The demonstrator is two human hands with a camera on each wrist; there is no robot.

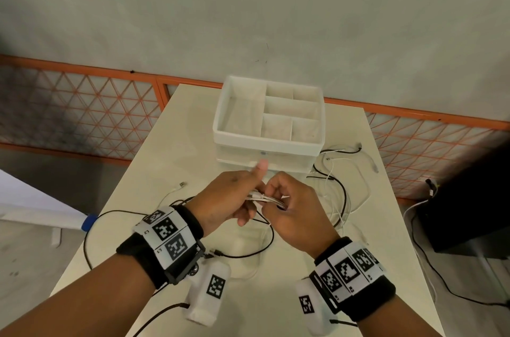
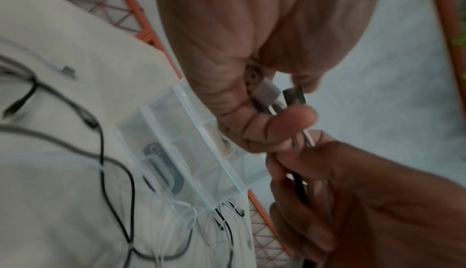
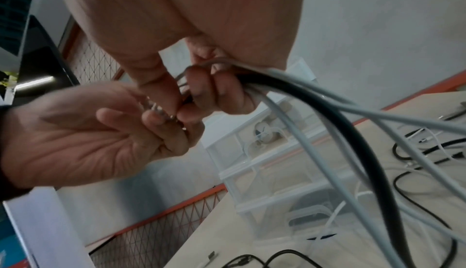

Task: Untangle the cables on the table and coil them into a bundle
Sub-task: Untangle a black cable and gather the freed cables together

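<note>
Above the middle of the white table (image 1: 190,143), both hands hold one bunch of white and black cable ends (image 1: 263,198). My left hand (image 1: 248,198) pinches the plugs, thumb raised. In the left wrist view a white plug (image 2: 267,93) and a black plug (image 2: 293,97) stick out of the left hand (image 2: 254,116). My right hand (image 1: 280,200) grips the same cables just beside it. From the right hand (image 3: 209,87) a black cable (image 3: 353,128) and pale cables (image 3: 383,117) hang down to the table. Loose black loops (image 1: 265,247) and white cables (image 1: 347,185) lie tangled below.
A white compartment organizer (image 1: 220,127) with clear drawers stands at the table's far middle. A loose USB plug (image 1: 182,185) lies at left. An orange mesh fence (image 1: 82,105) runs behind the table. A black box (image 1: 469,212) stands off the right edge.
</note>
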